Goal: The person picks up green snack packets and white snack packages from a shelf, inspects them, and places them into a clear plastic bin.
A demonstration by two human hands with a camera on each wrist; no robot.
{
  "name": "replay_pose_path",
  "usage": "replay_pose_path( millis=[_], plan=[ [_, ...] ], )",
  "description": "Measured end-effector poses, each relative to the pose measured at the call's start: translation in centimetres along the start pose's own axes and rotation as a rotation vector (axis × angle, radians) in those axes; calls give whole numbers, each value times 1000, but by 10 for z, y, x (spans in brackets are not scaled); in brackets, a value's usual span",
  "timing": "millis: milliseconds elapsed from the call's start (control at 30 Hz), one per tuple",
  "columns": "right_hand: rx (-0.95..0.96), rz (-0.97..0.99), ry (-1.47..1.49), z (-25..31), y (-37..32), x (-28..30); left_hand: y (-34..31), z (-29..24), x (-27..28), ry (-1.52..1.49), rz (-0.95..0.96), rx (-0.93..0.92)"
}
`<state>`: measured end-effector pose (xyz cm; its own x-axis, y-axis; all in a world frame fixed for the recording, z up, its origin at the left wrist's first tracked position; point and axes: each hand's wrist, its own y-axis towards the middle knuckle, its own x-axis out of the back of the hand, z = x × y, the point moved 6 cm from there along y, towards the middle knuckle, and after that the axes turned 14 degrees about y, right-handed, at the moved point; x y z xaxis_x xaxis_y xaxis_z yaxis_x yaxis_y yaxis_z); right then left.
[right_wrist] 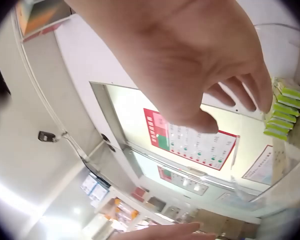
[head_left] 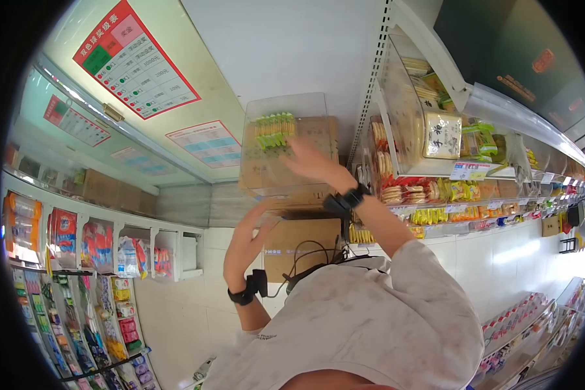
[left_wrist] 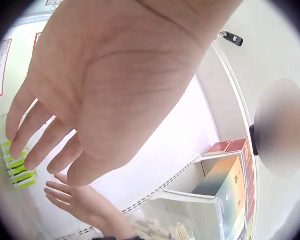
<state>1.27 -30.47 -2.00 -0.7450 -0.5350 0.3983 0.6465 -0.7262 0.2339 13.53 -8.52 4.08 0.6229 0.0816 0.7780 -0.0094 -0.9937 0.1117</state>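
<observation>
A row of small packets with bright green ends and a yellowish middle lies in a clear plastic bin. My right hand reaches over the bin, its fingers stretched out and the fingertips right by the packets. From the right wrist view, these packets line up just past the fingertips, and nothing shows in the palm. Nearer my body, my left hand is raised by the bin's front edge, palm inward. In the left wrist view its fingers are loosely extended, with nothing held.
A cardboard box stands on the floor below the bin, with black cables near it. Shelves of packaged snacks rise close on the right. At left are a glass-fronted counter and racks of goods.
</observation>
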Motion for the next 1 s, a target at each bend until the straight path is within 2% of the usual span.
replay_pose_path(
  millis=[33, 100, 167, 267, 467, 567, 667, 867, 933, 1000],
  plan=[
    [37, -7, 90, 35, -28, 6, -11, 10, 0, 17, -19, 31],
    [191, 113, 150, 57, -66, 3, -29, 24, -2, 34, -31, 94],
    [70, 239, 282, 89, -105, 13, -41, 31, -8, 36, -25, 156],
    [-40, 247, 423, 116, -145, 21, -50, 29, -22, -34, 37, 194],
    [-24, -15, 339, 153, -206, 49, -58, 5, -43, -28, 167, -13],
    [-62, -130, 251, 156, -236, 56, -58, -27, -47, -78, 178, -93],
    [-59, -296, 188, 165, -262, 71, -65, -26, -64, -56, 244, -130],
    [72, -667, 59, 187, -290, 150, -78, -35, -72, -66, 264, -151],
    [106, -765, -82, 195, -287, 180, -78, -46, -66, -49, 282, -120],
    [284, -825, -209, 203, -275, 210, -78, -53, -62, -31, 271, -117]
  ],
)
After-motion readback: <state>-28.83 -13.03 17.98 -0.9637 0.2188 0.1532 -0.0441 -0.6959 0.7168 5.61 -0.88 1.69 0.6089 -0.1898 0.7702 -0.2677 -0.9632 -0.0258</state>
